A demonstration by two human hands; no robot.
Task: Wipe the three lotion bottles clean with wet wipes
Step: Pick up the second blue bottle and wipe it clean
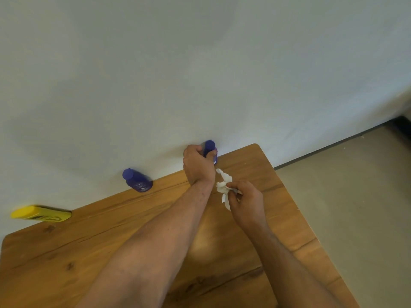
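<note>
Here's the table (89, 252), warm brown wood with dark knots and long grain lines, its far edge pushed right up against the white wall (200, 63). Along that far edge stand three bottles, well apart. At the far left corner is the yellow bottle (41, 214), with black lettering down its side. Toward the middle is a purple bottle (138, 181), cap on, base on the wood, tight to the wall. Near the far right corner is the second purple bottle (210, 150), the left hand (196, 163) gripping it and hiding its base.
</note>
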